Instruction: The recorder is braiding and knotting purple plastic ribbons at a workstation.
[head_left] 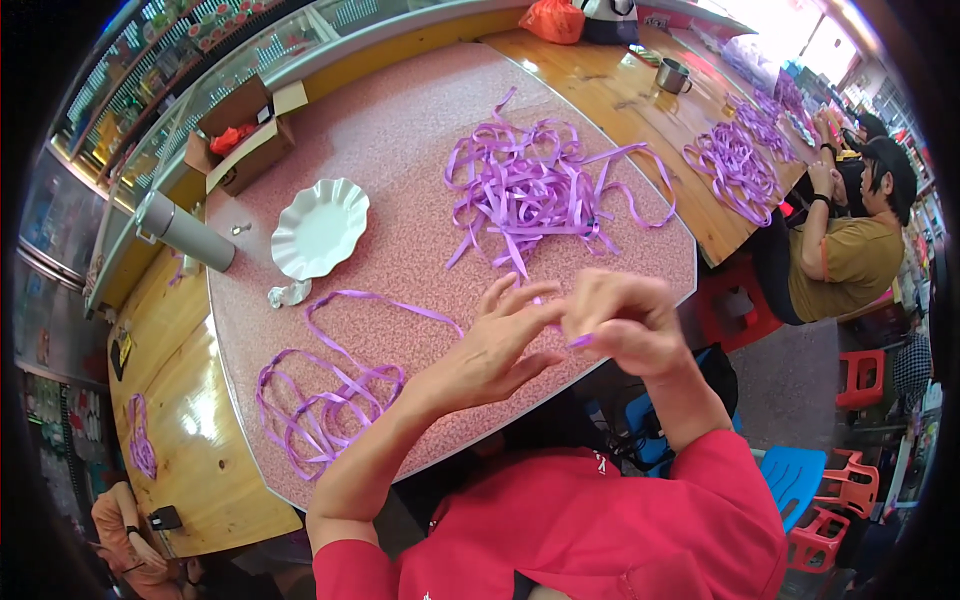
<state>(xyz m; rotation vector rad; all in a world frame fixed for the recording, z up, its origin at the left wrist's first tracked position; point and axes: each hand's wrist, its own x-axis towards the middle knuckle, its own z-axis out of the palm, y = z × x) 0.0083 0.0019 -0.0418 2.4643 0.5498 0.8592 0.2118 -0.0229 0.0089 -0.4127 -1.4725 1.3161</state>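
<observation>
My left hand [490, 350] is held above the front edge of the pink speckled table [420, 240], fingers apart, its fingertips close to my right hand. My right hand [630, 325] is curled closed and partly blurred, with a bit of purple ribbon [581, 340] showing at its thumb. A large tangled pile of purple ribbon [530, 185] lies just beyond both hands, and a strand runs from it down behind my left fingers. Looser loops of purple ribbon [325, 410] rest to the left, beside my left forearm.
At the left of the table stand a white scalloped plate [320, 228], a grey flask [185, 232], crumpled white tissue [289, 293] and an open cardboard box [245, 145]. A metal mug [673, 75] and more ribbon [735, 170] sit on the wooden table at right, near a seated person [860, 240].
</observation>
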